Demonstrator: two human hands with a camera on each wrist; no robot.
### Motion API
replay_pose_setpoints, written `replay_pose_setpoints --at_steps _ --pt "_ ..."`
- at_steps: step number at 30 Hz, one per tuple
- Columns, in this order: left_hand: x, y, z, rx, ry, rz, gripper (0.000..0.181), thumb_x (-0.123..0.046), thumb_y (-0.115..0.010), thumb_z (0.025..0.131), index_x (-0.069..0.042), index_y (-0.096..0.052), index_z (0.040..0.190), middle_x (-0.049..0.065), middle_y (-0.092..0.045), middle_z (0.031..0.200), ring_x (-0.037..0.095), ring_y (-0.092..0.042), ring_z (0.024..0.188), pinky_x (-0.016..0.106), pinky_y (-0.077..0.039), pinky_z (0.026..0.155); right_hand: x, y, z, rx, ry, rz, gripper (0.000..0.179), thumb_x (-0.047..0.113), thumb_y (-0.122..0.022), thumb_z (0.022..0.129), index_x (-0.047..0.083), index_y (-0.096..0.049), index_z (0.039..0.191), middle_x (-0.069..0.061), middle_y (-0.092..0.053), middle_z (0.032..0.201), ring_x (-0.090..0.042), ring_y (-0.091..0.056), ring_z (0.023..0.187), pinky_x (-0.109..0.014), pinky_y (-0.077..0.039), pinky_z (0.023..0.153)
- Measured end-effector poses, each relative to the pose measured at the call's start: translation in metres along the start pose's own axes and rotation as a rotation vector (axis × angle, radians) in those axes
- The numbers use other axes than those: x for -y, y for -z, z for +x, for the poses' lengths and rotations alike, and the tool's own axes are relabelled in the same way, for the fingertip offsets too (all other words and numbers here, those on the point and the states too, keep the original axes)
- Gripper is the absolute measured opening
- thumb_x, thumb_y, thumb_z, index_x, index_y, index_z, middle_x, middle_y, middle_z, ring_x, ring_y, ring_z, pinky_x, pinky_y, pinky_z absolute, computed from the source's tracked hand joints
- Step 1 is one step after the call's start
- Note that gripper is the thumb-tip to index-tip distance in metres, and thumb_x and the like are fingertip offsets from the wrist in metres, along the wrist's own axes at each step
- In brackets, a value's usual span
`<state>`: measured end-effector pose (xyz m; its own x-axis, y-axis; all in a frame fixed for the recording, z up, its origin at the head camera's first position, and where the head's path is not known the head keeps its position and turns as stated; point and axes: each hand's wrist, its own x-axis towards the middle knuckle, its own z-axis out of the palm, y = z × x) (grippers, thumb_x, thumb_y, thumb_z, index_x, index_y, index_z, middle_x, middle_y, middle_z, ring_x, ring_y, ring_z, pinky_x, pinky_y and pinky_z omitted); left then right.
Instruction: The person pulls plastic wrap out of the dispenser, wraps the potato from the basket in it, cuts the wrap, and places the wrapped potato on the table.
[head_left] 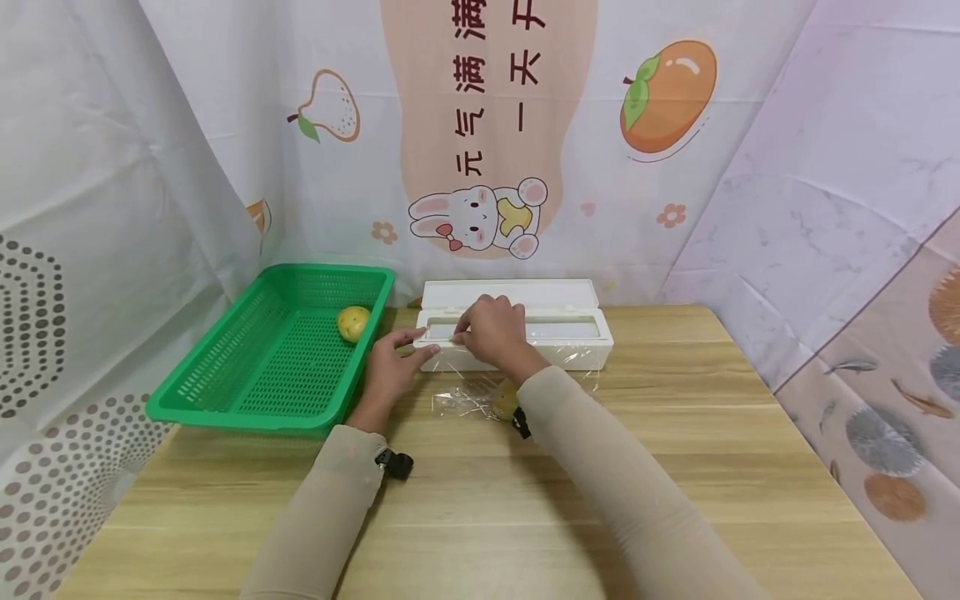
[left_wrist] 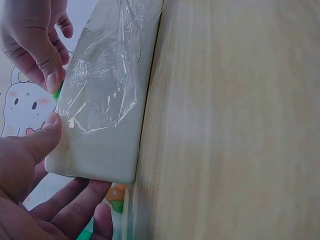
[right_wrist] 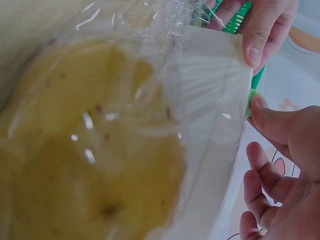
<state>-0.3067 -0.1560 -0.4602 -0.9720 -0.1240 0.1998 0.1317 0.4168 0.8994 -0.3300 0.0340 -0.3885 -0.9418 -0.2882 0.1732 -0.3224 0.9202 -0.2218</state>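
Note:
A long white cling film dispenser box [head_left: 577, 357] stands on the table with its lid [head_left: 517, 293] flipped back. My left hand [head_left: 390, 367] grips the box's left end, thumb on the top edge and fingers at the end face. With thumb and fingertips, my right hand [head_left: 497, 329] pinches a small green slide cutter [right_wrist: 251, 102] on the box's edge, close to the left hand. Clear cling film [left_wrist: 102, 82] hangs down the front of the box. It covers a yellow potato [right_wrist: 95, 145] lying in front, partly hidden by the right wrist in the head view.
At the left, a green plastic basket [head_left: 225, 420] holds a second yellow potato [head_left: 352, 323] by its right wall. A printed curtain [head_left: 322, 208] hangs right behind the box. The wooden table [head_left: 450, 533] extends toward me and to the right.

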Motion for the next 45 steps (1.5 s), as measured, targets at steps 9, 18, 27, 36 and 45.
replay_pose_setpoints --at_steps 9,18,27,36,45 --pt "0.002 0.001 0.0 -0.003 -0.038 0.006 0.044 -0.025 -0.085 0.088 -0.009 -0.072 0.127 0.015 -0.069 0.134 0.03 -0.061 0.131 0.048 -0.051 0.106 0.002 -0.002 -0.002 0.012 0.065 -0.026 0.013 0.037 -0.073 0.097 0.03 -0.083 0.097 0.015 -0.078 0.092 -0.016 -0.07 0.091 -0.047 -0.05 0.09" --pt "0.002 -0.001 0.0 0.009 -0.045 0.002 0.045 -0.028 -0.085 0.088 -0.01 -0.072 0.127 0.012 -0.069 0.135 0.03 -0.06 0.132 0.048 -0.049 0.108 -0.002 0.002 -0.003 0.018 0.096 -0.057 0.013 0.034 -0.072 0.098 0.028 -0.083 0.096 0.012 -0.077 0.094 -0.017 -0.069 0.091 -0.048 -0.049 0.09" --pt "0.002 -0.001 0.0 0.002 -0.052 -0.002 0.045 -0.028 -0.085 0.088 -0.01 -0.072 0.127 0.013 -0.069 0.135 0.031 -0.059 0.133 0.048 -0.047 0.112 -0.027 0.013 -0.008 0.023 0.04 -0.071 0.007 0.038 -0.079 0.092 0.032 -0.083 0.092 0.006 -0.065 0.103 -0.023 -0.058 0.095 -0.046 -0.046 0.086" --pt "0.003 0.001 -0.001 0.01 -0.033 -0.001 0.045 -0.027 -0.085 0.088 -0.01 -0.072 0.128 0.014 -0.068 0.135 0.031 -0.059 0.133 0.049 -0.046 0.112 -0.047 0.014 -0.015 0.002 0.039 -0.039 0.007 0.037 -0.08 0.092 0.031 -0.084 0.092 0.004 -0.066 0.104 -0.025 -0.057 0.095 -0.048 -0.044 0.085" --pt "0.003 0.002 -0.001 0.006 -0.039 0.007 0.044 -0.027 -0.085 0.088 -0.011 -0.072 0.127 0.014 -0.069 0.135 0.031 -0.059 0.132 0.049 -0.045 0.113 -0.066 0.017 -0.02 -0.009 0.028 -0.019 0.009 0.04 -0.079 0.092 0.032 -0.083 0.091 0.003 -0.066 0.106 -0.025 -0.058 0.097 -0.046 -0.043 0.082"
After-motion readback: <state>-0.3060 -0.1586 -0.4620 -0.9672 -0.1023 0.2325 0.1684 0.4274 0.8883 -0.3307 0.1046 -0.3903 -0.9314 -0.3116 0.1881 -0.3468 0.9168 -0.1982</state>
